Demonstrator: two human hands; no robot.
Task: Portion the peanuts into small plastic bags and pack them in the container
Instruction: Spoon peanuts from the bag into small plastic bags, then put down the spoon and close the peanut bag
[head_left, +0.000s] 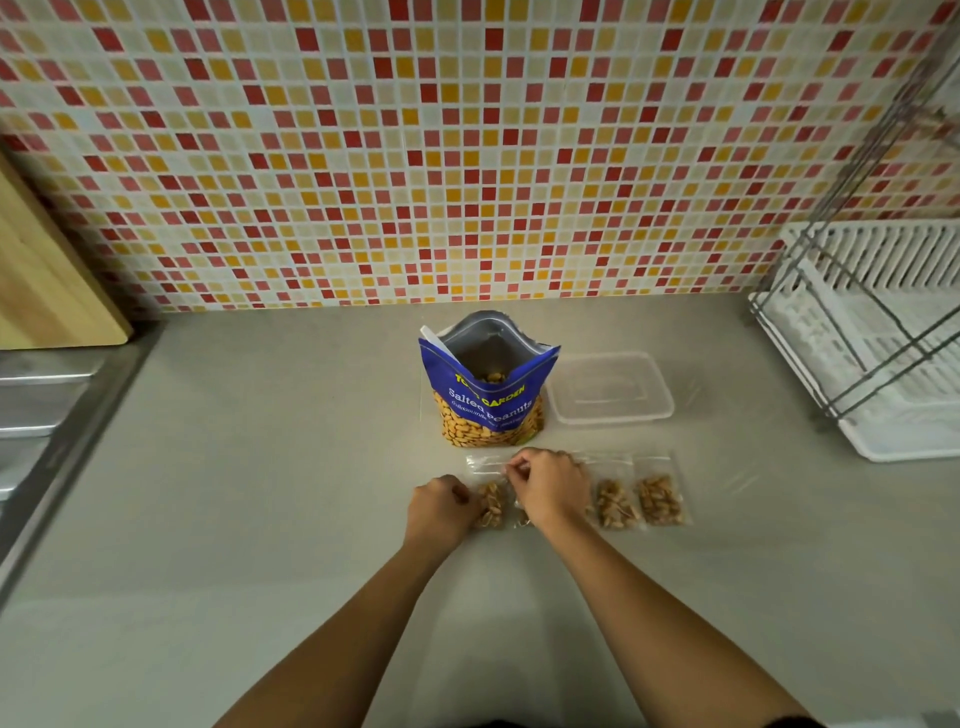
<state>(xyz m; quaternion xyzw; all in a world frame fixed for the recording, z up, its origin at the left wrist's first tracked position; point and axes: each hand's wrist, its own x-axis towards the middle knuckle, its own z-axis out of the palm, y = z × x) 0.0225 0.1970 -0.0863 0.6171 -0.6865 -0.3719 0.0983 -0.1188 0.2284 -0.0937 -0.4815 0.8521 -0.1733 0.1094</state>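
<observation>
The left forearm and the right forearm were bare along their whole visible length, with no sleeve reaching them. The left hand and the right hand were bare too. A dark strip, perhaps clothing, showed at the near edge between the arms.

A grey kitchen counter carried an opened blue pouch of salted peanuts, standing upright, with a clear plastic container just beside it on the right. In front of both, small plastic bags of peanuts lay flat in a row, the leftmost bag directly before the pouch. A white dish rack sat at the right end; a wooden board leaned at the far left, above a steel sink.
</observation>
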